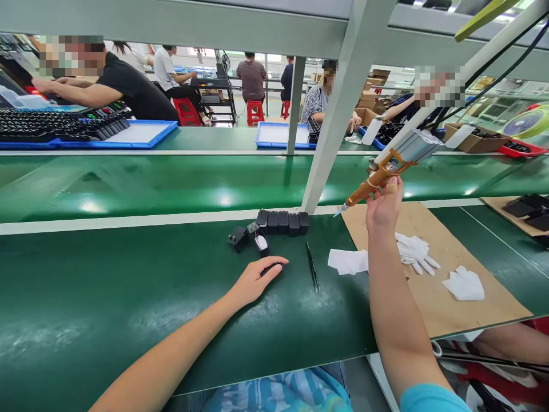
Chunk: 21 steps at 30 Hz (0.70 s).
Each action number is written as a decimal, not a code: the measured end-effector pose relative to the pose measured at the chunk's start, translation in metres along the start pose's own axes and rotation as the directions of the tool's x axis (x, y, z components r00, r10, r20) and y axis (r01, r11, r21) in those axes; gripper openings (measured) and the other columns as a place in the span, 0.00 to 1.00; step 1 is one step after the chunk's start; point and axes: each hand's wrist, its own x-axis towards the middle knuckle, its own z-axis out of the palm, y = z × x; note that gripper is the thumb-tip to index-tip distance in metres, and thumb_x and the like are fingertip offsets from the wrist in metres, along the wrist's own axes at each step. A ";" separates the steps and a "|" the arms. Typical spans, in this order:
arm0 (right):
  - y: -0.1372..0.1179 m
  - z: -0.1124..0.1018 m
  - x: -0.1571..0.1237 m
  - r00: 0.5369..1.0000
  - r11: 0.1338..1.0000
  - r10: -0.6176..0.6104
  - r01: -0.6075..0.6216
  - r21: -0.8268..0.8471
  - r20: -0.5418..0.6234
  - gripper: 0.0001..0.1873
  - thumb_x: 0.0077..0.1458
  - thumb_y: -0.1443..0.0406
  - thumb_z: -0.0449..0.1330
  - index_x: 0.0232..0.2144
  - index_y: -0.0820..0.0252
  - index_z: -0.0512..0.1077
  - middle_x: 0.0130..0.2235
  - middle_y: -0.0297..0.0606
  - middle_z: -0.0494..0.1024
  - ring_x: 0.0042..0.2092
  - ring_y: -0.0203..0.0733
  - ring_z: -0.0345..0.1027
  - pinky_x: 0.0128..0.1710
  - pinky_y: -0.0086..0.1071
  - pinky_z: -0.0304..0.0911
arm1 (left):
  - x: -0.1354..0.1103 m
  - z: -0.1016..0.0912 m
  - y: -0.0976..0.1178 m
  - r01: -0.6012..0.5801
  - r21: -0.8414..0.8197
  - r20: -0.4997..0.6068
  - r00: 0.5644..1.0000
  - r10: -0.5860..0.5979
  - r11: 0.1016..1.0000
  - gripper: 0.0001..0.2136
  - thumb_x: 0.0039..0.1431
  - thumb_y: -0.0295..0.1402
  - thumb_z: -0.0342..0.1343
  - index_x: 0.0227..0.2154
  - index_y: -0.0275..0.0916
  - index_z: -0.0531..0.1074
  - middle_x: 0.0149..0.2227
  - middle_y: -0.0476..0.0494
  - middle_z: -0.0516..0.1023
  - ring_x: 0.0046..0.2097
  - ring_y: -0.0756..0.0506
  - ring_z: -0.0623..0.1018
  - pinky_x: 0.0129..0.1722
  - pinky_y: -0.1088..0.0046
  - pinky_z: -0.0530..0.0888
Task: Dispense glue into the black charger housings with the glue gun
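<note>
My right hand (384, 209) is raised and closed on an orange-brown glue dispensing gun (371, 183) with a thin blue needle tip pointing down to the left. My left hand (255, 280) rests low over the green bench, thumb and forefinger curved around a small black piece, mostly hidden by the fingers. Just beyond it stands a black adapter housing (261, 243) with a white inside. Several black blocks (283, 222) form a row behind, and another black adapter (238, 238) with pins lies to the left. Black tweezers (313, 268) lie right of my left hand.
A white cloth (348, 261), white gloves (415, 252) and a brown cardboard sheet (463, 309) lie at the right. A slanted grey post (332, 131) rises behind the blocks. Beyond runs a green conveyor (171, 183), with co-workers and blue trays (150, 134) across it.
</note>
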 end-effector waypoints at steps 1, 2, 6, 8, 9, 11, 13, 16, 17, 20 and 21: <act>0.000 0.000 0.000 1.000 1.000 -0.005 0.005 0.006 -0.001 0.26 0.51 0.49 0.59 0.47 0.55 0.62 0.45 0.36 0.70 0.37 0.32 0.67 0.37 0.32 0.64 | 0.000 0.001 -0.001 0.002 -0.015 0.001 1.000 -0.002 1.000 0.18 0.64 0.46 0.45 0.47 0.45 0.73 0.51 0.49 0.74 0.53 0.44 0.72 0.57 0.66 0.66; 0.001 0.000 0.000 1.000 1.000 -0.010 0.010 0.012 -0.004 0.25 0.51 0.50 0.59 0.47 0.55 0.62 0.44 0.35 0.70 0.37 0.32 0.68 0.37 0.31 0.64 | 0.001 0.001 -0.002 0.006 -0.031 0.003 1.000 -0.006 1.000 0.18 0.64 0.47 0.45 0.47 0.46 0.73 0.51 0.50 0.74 0.53 0.44 0.72 0.57 0.66 0.65; 0.004 -0.001 0.000 0.999 0.999 -0.031 0.030 0.012 0.023 0.25 0.50 0.49 0.59 0.45 0.56 0.61 0.44 0.35 0.70 0.36 0.32 0.70 0.36 0.31 0.66 | 0.003 -0.002 -0.006 0.022 -0.102 0.026 0.999 -0.020 0.995 0.19 0.64 0.48 0.45 0.48 0.45 0.74 0.51 0.49 0.75 0.54 0.44 0.72 0.58 0.65 0.65; 0.008 -0.001 0.000 0.996 0.999 -0.031 0.033 -0.016 0.080 0.27 0.48 0.48 0.59 0.45 0.55 0.60 0.45 0.35 0.70 0.33 0.32 0.71 0.34 0.31 0.66 | 0.005 -0.002 -0.007 0.028 -0.133 0.034 0.999 -0.024 0.991 0.19 0.64 0.48 0.45 0.47 0.45 0.74 0.51 0.48 0.75 0.54 0.44 0.72 0.58 0.65 0.64; 0.010 -0.002 0.000 0.993 0.999 -0.029 0.034 -0.040 0.111 0.28 0.48 0.47 0.59 0.45 0.54 0.60 0.45 0.35 0.70 0.31 0.32 0.71 0.34 0.31 0.66 | 0.005 -0.002 -0.008 0.029 -0.149 0.037 0.999 -0.024 0.988 0.19 0.64 0.48 0.45 0.47 0.44 0.74 0.50 0.48 0.75 0.54 0.44 0.72 0.59 0.65 0.64; 0.016 -0.003 0.000 0.987 0.995 -0.024 0.039 -0.096 0.157 0.27 0.47 0.49 0.61 0.45 0.53 0.60 0.45 0.34 0.71 0.30 0.31 0.72 0.34 0.30 0.67 | 0.006 -0.004 -0.007 0.028 -0.185 0.047 0.999 -0.019 0.982 0.19 0.64 0.47 0.44 0.46 0.43 0.74 0.49 0.47 0.76 0.53 0.44 0.73 0.58 0.66 0.65; 0.020 -0.004 0.000 0.984 0.988 -0.021 0.048 -0.150 0.177 0.25 0.47 0.52 0.62 0.44 0.53 0.60 0.44 0.32 0.72 0.30 0.30 0.72 0.35 0.28 0.67 | 0.005 -0.006 -0.005 0.018 -0.181 0.074 0.997 -0.004 0.983 0.19 0.65 0.46 0.45 0.46 0.43 0.74 0.49 0.47 0.76 0.53 0.45 0.73 0.57 0.67 0.66; 0.024 -0.005 -0.001 0.983 0.980 -0.009 0.046 -0.195 0.184 0.22 0.49 0.54 0.62 0.44 0.53 0.62 0.43 0.31 0.72 0.30 0.29 0.72 0.35 0.27 0.67 | 0.002 -0.012 0.000 -0.065 -0.024 0.149 0.987 0.068 0.998 0.16 0.64 0.43 0.47 0.49 0.46 0.72 0.52 0.50 0.74 0.54 0.46 0.72 0.57 0.69 0.66; 0.024 -0.005 -0.001 0.983 0.978 -0.003 0.041 -0.204 0.184 0.22 0.49 0.54 0.62 0.44 0.53 0.62 0.43 0.31 0.72 0.30 0.28 0.72 0.35 0.27 0.67 | 0.001 -0.014 0.001 -0.112 0.048 0.175 0.979 0.102 0.993 0.15 0.65 0.42 0.47 0.50 0.46 0.71 0.52 0.51 0.74 0.54 0.47 0.72 0.57 0.70 0.66; 0.024 -0.002 -0.004 0.982 0.974 0.018 0.026 -0.225 0.190 0.23 0.50 0.53 0.61 0.45 0.53 0.62 0.43 0.32 0.72 0.29 0.28 0.71 0.34 0.26 0.67 | -0.003 -0.017 0.004 -0.262 0.231 0.214 0.953 0.213 0.937 0.15 0.67 0.37 0.42 0.51 0.45 0.70 0.53 0.50 0.73 0.54 0.49 0.72 0.56 0.71 0.67; 0.023 0.000 -0.005 0.981 0.973 0.024 0.020 -0.229 0.192 0.24 0.49 0.52 0.61 0.46 0.52 0.62 0.43 0.32 0.72 0.29 0.28 0.71 0.34 0.26 0.67 | -0.003 -0.017 0.005 -0.304 0.291 0.219 0.944 0.246 0.907 0.16 0.67 0.36 0.41 0.51 0.44 0.69 0.53 0.49 0.73 0.53 0.49 0.72 0.55 0.71 0.67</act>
